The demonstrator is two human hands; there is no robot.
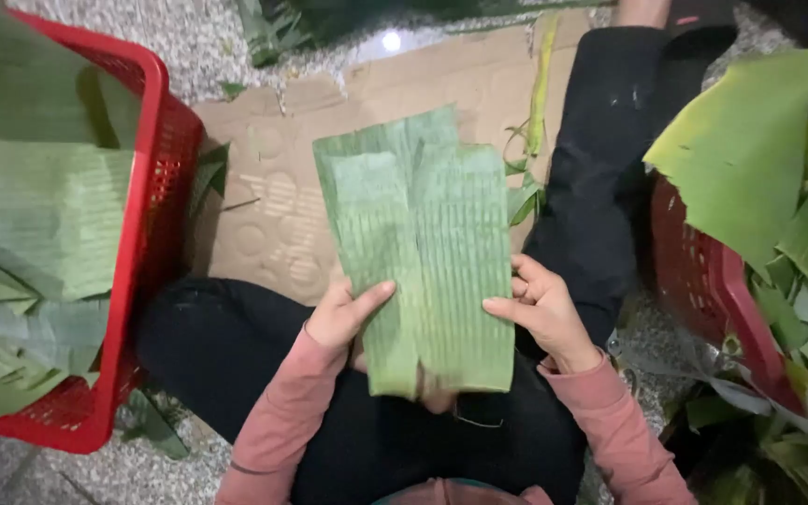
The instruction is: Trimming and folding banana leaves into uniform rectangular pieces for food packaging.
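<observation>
Green banana leaf pieces (423, 243), overlapped into a flat stack, were held above the person's lap and the cardboard sheet (273, 215). The left hand (343, 313) gripped the stack's left edge, thumb on top, while the right hand (540, 304) pinched its right edge. A red basket (156, 187) of cut leaves stood at the left, and another red basket (703, 281) at the right.

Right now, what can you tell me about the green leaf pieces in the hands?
The leaf pieces are pale green, ribbed strips, like cut banana leaf, stacked in overlapping layers with straight-cut ends. They lie flat and lengthwise over the person's lap, above brown cardboard. The left hand pinches the left edge with its thumb on top; the right hand touches the right edge.
</observation>
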